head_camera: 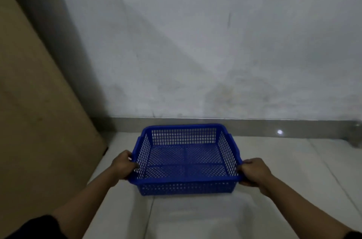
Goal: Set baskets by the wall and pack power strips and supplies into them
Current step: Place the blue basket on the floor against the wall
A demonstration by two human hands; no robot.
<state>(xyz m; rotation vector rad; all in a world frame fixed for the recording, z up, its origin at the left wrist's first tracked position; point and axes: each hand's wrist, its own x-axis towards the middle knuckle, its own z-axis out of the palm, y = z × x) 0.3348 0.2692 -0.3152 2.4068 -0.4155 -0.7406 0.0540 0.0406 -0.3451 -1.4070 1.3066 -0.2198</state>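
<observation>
Basket [186,178] between 2 hands — each gripping its rim.

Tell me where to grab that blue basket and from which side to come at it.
Take the blue basket by the rim at its two short ends, coming in from either side, as the left hand and right hand do now. The rim flares outward into a lip that curled fingers can hook, and a two-sided hold should keep the wide, shallow tray level.

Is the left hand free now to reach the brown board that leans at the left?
Probably not yet. The left hand grips the blue basket, as does the right hand. The brown board is near, with nothing between.
</observation>
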